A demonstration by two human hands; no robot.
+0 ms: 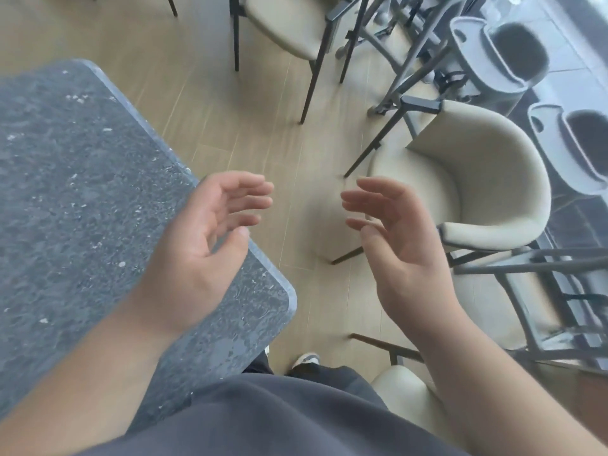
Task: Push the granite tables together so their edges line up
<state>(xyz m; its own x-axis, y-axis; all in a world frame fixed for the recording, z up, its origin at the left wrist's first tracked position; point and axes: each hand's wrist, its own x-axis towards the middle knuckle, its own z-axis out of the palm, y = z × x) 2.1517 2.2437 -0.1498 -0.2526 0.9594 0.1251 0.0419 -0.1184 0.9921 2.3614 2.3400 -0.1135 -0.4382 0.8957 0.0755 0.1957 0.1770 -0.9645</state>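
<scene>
One dark grey speckled granite table fills the left of the head view, its rounded near corner at the lower middle. My left hand hovers over the table's right edge, palm turned inward, fingers apart and holding nothing. My right hand is raised over the wooden floor to the right of the table, also with fingers spread and empty. The palms face each other. No second granite table is in view.
A cream upholstered armchair stands close on the right, another chair at the top and a third by my right forearm. Grey high chairs line the far right. Wooden floor lies between table and chairs.
</scene>
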